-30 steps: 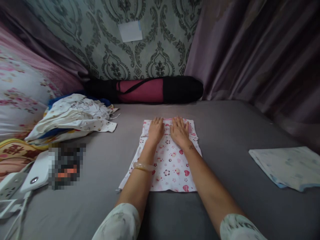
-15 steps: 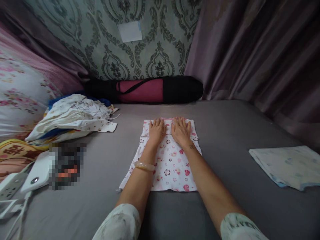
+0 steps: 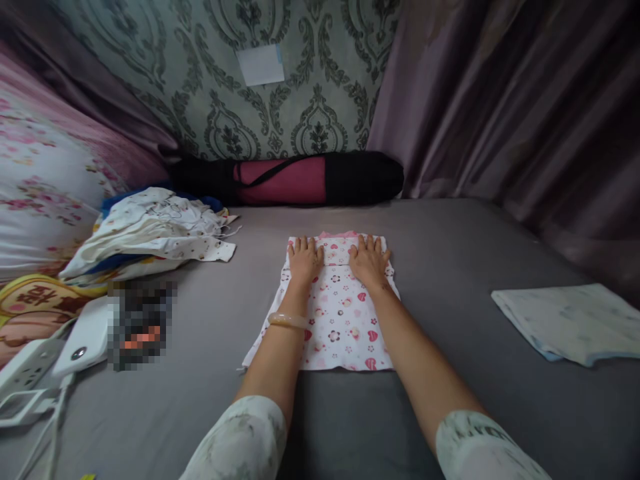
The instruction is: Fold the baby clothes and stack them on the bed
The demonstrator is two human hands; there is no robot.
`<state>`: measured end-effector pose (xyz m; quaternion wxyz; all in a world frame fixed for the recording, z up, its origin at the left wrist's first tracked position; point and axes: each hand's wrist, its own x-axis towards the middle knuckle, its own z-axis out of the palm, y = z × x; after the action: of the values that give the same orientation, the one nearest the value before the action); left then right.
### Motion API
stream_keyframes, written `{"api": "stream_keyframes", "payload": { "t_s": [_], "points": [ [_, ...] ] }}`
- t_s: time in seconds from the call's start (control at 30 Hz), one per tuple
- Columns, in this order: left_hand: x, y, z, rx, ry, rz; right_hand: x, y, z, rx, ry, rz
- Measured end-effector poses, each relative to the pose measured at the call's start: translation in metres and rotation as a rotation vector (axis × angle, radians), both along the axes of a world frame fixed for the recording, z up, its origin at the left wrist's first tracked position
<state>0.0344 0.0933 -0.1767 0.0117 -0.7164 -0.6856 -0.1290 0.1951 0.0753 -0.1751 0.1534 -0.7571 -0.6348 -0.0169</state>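
the left hand [image 3: 304,263] and right hand [image 3: 369,263] had moved farther apart across the far band of the printed cloth [image 3: 343,317], both flat, fingers slightly spread, pinching nothing. it lay on the grey sheet [image 3: 450,267]; the far fold looked done, the near stretch unfolded. leftward, the clothes pile [image 3: 150,223] lay rumpled; rightward, a pale cloth [image 3: 573,320] looked folded.

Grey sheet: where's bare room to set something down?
Bare patches of the grey sheet: between the printed cloth and the folded cloth at right; between the printed cloth and the clothes pile. Crowded: far left, with the power strip and white device; also the printed cloth, under left hand and right hand.
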Motion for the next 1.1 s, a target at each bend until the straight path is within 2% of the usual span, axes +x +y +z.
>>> {"api": "stream_keyframes", "payload": {
  "t_s": [0.13,0.2,0.37,0.5,0.67,0.77,0.83,0.93,1.1],
  "points": [
    [-0.003,0.000,0.002,0.013,-0.005,-0.022,0.002,-0.001,0.002,-0.023,0.007,0.015],
    [-0.007,-0.002,0.002,-0.007,0.002,-0.058,0.006,-0.004,0.005,-0.077,0.006,0.067],
    [-0.026,-0.020,0.002,-0.052,0.105,-0.235,0.020,-0.035,0.008,-0.115,-0.022,0.233],
    [-0.045,-0.051,0.005,-0.075,0.143,-0.379,0.026,-0.081,0.010,-0.098,-0.037,0.403],
    [-0.079,-0.104,0.012,-0.134,0.131,-0.549,0.039,-0.139,0.016,-0.194,-0.012,0.634],
    [-0.099,-0.135,0.015,-0.165,0.102,-0.645,0.052,-0.165,0.020,-0.259,0.033,0.730],
    [-0.105,-0.153,0.019,-0.182,0.083,-0.663,0.057,-0.179,0.025,-0.307,0.081,0.787],
    [-0.095,-0.173,0.028,-0.207,0.035,-0.723,0.048,-0.195,0.035,-0.339,0.142,0.849],
    [-0.057,-0.192,0.035,-0.257,-0.066,-0.860,0.016,-0.211,0.045,-0.325,0.176,0.945]
  ]
}}
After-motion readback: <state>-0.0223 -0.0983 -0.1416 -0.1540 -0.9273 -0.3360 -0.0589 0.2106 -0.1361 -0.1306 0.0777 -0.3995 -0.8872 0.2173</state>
